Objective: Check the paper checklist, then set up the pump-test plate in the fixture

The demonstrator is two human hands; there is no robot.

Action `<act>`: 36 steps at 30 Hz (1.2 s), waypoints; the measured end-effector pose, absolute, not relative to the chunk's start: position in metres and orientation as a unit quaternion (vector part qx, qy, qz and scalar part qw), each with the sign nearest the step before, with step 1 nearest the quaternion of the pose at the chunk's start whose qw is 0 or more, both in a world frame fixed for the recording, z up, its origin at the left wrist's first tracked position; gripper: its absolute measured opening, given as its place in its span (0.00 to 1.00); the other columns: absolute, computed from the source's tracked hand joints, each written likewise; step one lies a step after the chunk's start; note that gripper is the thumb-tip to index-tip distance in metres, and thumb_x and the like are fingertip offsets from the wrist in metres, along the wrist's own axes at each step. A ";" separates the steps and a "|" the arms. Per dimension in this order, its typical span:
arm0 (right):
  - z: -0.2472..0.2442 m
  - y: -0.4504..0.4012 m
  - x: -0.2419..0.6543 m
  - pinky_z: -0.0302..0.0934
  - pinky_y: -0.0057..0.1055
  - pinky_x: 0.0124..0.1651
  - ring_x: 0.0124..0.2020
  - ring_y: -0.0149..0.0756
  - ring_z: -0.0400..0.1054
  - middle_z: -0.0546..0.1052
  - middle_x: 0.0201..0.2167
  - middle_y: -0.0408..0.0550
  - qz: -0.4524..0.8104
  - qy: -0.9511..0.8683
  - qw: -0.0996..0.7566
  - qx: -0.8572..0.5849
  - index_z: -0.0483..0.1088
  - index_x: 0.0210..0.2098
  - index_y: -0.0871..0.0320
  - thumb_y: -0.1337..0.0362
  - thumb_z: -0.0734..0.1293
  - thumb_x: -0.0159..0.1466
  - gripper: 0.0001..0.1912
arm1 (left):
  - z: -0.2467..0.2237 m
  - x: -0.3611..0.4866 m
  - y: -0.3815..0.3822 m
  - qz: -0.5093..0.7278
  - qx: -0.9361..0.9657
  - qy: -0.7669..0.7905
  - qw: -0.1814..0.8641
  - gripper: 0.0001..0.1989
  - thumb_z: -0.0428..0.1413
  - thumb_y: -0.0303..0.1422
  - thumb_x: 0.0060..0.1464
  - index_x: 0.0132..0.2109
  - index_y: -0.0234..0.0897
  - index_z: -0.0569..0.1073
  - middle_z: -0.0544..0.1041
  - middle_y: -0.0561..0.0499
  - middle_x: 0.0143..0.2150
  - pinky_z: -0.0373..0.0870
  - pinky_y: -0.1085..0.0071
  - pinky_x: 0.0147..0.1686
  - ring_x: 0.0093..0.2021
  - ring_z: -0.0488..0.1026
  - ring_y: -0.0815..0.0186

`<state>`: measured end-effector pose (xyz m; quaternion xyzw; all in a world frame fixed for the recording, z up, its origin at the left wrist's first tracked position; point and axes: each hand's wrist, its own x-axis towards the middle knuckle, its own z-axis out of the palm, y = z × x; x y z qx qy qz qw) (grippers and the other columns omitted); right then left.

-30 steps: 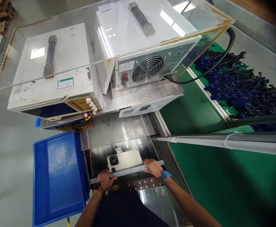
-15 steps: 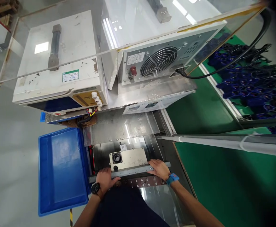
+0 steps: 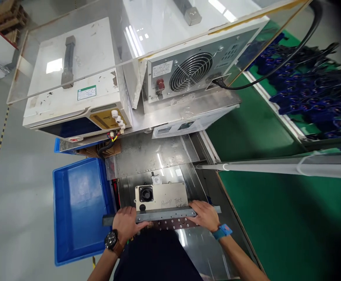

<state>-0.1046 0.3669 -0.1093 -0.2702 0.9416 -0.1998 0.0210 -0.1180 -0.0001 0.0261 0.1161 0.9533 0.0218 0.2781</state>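
A big clear plastic cover point(image 3: 79, 74) is seen at the top, and two white machine boxes sit under it: one with a dark handle point(image 3: 71, 84) on the left, and one with a round fan grille point(image 3: 189, 72) on the right. A green belt point(image 3: 275, 218) is spread along the right side, with a pile of dark blue cables point(image 3: 307, 97) lying at its far end. A blue bin point(image 3: 79, 207) is set on the floor to the left.

Lower down, a shiny steel tray point(image 3: 193, 183) is found in front of the person. On it a flat metal plate point(image 3: 161, 196) is laid (a small black fan sits in its left corner). A long grey metal bar point(image 3: 158, 215) is laid across the near edge of the plate.

The bar is held at both ends. The left hand point(image 3: 126, 224) is curled over the left part, with a black watch on the wrist. The right hand point(image 3: 207, 214) is pressed flat on the right part, fingers spread, with a blue band on the wrist.

For this to go well, the bar should likely be kept level and pushed evenly by both hands, so the plate slides straight and does not twist.
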 end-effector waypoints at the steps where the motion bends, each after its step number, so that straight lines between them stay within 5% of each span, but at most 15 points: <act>1: -0.105 0.367 -0.104 0.64 0.37 0.40 0.37 0.44 0.73 0.79 0.35 0.57 -0.201 0.941 0.001 -0.273 0.75 0.40 0.64 0.46 0.65 0.63 0.24 | 0.029 -0.116 -0.002 0.023 0.123 0.958 0.259 0.35 0.45 0.63 0.55 0.36 0.34 0.76 0.77 0.42 0.34 0.67 0.60 0.37 0.37 0.75 0.54; 8: -0.060 0.359 -0.109 0.60 0.35 0.35 0.32 0.40 0.71 0.78 0.31 0.52 -0.227 0.940 -0.075 -0.242 0.74 0.36 0.61 0.58 0.65 0.64 0.12 | 0.072 -0.125 -0.007 0.009 0.193 0.974 0.122 0.29 0.49 0.60 0.56 0.31 0.37 0.74 0.74 0.47 0.26 0.65 0.61 0.30 0.30 0.73 0.58; 13: -0.039 0.349 -0.103 0.61 0.34 0.36 0.32 0.39 0.72 0.78 0.31 0.51 -0.257 0.937 -0.105 -0.211 0.73 0.37 0.61 0.55 0.66 0.63 0.14 | 0.113 -0.145 -0.005 -0.016 0.217 0.964 0.151 0.30 0.48 0.62 0.55 0.30 0.39 0.73 0.73 0.47 0.25 0.64 0.61 0.29 0.29 0.72 0.56; 20: -0.018 0.340 -0.087 0.60 0.34 0.32 0.30 0.39 0.72 0.76 0.28 0.49 -0.303 0.931 0.073 -0.189 0.71 0.35 0.58 0.46 0.65 0.62 0.19 | 0.150 -0.163 0.006 -0.071 0.188 0.928 0.314 0.32 0.48 0.65 0.50 0.33 0.40 0.75 0.75 0.43 0.29 0.64 0.60 0.29 0.30 0.73 0.51; 26: 0.027 0.315 -0.110 0.67 0.40 0.47 0.46 0.44 0.71 0.78 0.44 0.54 -0.397 0.908 -0.022 -0.128 0.68 0.51 0.57 0.56 0.62 0.68 0.17 | 0.175 -0.171 0.019 -0.150 0.172 0.891 0.393 0.30 0.48 0.59 0.56 0.39 0.36 0.76 0.77 0.41 0.33 0.68 0.60 0.30 0.33 0.76 0.50; 31: 0.072 0.253 -0.147 0.59 0.50 0.61 0.63 0.51 0.57 0.66 0.62 0.60 -0.461 0.864 -0.027 -0.200 0.51 0.67 0.63 0.52 0.61 0.68 0.34 | 0.189 -0.171 0.035 -0.180 0.198 0.879 0.394 0.25 0.50 0.51 0.61 0.40 0.31 0.76 0.78 0.40 0.34 0.72 0.58 0.33 0.35 0.77 0.50; 34: 0.075 0.234 -0.158 0.64 0.50 0.50 0.51 0.51 0.64 0.71 0.53 0.58 -0.424 0.869 0.003 -0.254 0.59 0.64 0.58 0.50 0.60 0.68 0.30 | 0.190 -0.165 0.037 -0.181 0.201 0.881 0.389 0.23 0.51 0.49 0.61 0.39 0.31 0.76 0.78 0.40 0.34 0.73 0.54 0.35 0.36 0.77 0.48; 36: 0.071 0.234 -0.159 0.64 0.46 0.44 0.43 0.47 0.64 0.73 0.43 0.56 -0.374 0.915 0.031 -0.148 0.67 0.58 0.58 0.54 0.59 0.69 0.22 | 0.189 -0.161 0.035 -0.177 0.202 0.881 0.389 0.22 0.52 0.49 0.60 0.39 0.32 0.76 0.77 0.41 0.34 0.74 0.53 0.34 0.36 0.77 0.48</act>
